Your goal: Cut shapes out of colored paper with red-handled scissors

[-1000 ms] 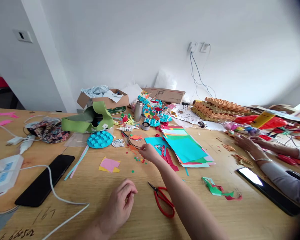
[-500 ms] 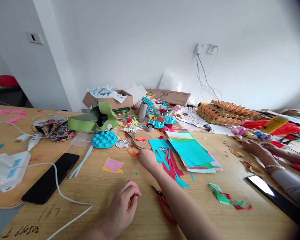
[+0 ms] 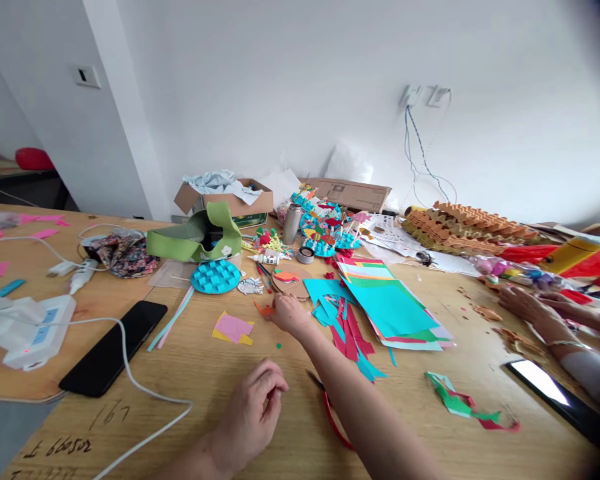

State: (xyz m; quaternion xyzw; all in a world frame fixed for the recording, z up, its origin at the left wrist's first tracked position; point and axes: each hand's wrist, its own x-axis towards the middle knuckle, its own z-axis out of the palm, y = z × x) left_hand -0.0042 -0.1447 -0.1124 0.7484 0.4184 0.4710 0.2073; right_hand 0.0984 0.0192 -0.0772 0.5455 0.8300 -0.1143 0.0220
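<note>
My right hand [image 3: 291, 313] reaches forward, its fingers closed downward on an orange paper scrap [image 3: 264, 309] beside a round cardboard disc [image 3: 296, 289]. An orange and red paper cutout [image 3: 285, 276] lies on that disc. The tips of my right fingers are partly hidden. Nearer to me, my left hand [image 3: 253, 410] rests on the table, fingers loosely curled in with nothing seen in them. Red-handled scissors [image 3: 334, 420] lie partly under my right forearm. To the left are pink and yellow paper pieces [image 3: 233, 328], a blue woven paper oval [image 3: 215, 277] and a white fish cutout [image 3: 250, 286].
Coloured paper sheets [image 3: 390, 310] and cut strips [image 3: 347, 333] lie right of my arm. A black phone [image 3: 114, 347], a white cable and a power strip [image 3: 43, 333] are at left. Another person's hands [image 3: 535, 313] work at far right. A steel flask [image 3: 293, 225] stands behind.
My right hand has moved slightly left, and the orange scrap has shifted left with it. My left hand stays curled in place. The whole view has turned a little to the left.
</note>
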